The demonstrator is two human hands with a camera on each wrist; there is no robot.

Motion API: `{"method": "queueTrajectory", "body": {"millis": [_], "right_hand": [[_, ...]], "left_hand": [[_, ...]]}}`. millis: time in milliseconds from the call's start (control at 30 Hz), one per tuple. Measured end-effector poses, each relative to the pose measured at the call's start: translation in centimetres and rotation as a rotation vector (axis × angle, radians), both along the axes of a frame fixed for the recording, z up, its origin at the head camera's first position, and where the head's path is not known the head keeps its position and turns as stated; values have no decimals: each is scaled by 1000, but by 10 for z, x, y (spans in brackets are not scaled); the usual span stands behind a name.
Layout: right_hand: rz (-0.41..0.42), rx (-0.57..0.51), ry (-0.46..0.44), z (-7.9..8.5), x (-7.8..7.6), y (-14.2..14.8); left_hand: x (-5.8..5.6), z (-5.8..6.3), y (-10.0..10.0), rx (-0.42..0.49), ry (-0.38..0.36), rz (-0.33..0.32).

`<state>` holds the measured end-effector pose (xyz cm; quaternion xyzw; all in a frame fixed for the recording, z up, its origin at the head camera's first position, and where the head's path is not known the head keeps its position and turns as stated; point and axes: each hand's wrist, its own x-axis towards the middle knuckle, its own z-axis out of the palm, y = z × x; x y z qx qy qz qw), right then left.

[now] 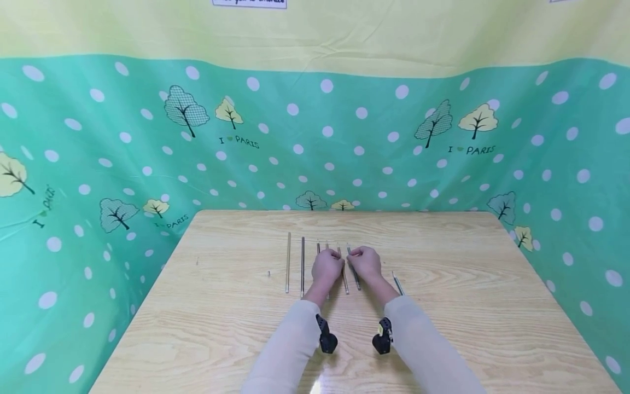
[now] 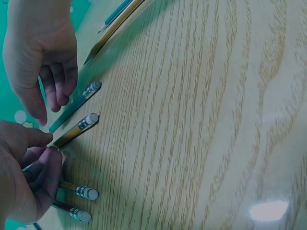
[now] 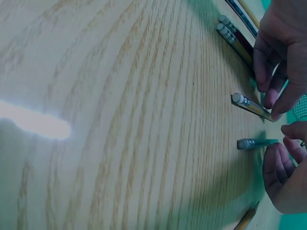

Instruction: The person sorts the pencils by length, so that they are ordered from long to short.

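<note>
My left hand (image 1: 328, 266) pinches a yellow pencil (image 2: 76, 132) between thumb and forefinger. The pencil's white eraser end points toward me, its far part hidden by the fingers. Just to the right, my right hand (image 1: 365, 264) pinches a green pencil (image 3: 254, 143) near its far end, the other fingers curled below. Both pencils lie low over the wooden table, eraser ends near its surface. Left of them, partly covered by my left hand, are a dark pencil (image 2: 72, 211) and another yellow pencil (image 2: 79, 189), close together.
Farther left on the table (image 1: 221, 328) lie a long beige stick (image 1: 288, 262) and a dark one (image 1: 302, 265), with a small bit (image 1: 268, 273) beside them. Another pencil (image 1: 397, 283) lies by my right forearm. A green dotted curtain (image 1: 344, 142) surrounds the table's back and sides.
</note>
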<state>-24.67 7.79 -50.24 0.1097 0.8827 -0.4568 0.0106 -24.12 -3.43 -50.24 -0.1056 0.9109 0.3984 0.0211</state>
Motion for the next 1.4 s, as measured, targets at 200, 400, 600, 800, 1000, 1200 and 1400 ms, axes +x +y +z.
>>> {"method": "queueTrajectory", "body": {"millis": [200, 400, 600, 800, 1000, 1200, 1400], "right_hand": [[3, -29, -24, 9, 1, 5], [40, -36, -20, 17, 4, 11], [71, -55, -8, 25, 11, 19], [115, -38, 5, 29, 16, 31], [124, -31, -12, 32, 22, 46], [150, -18, -5, 34, 31, 62], [138, 22, -11, 31, 36, 79]], "left_hand": [[1, 3, 0, 14, -12, -3], [3, 13, -1, 54, -34, -12], [8, 19, 2, 107, -27, -70], [19, 22, 6, 118, -30, -132], [31, 22, 11, 149, -48, -186], [40, 23, 20, 167, -29, -209], [50, 22, 32, 164, -14, -232]]}}
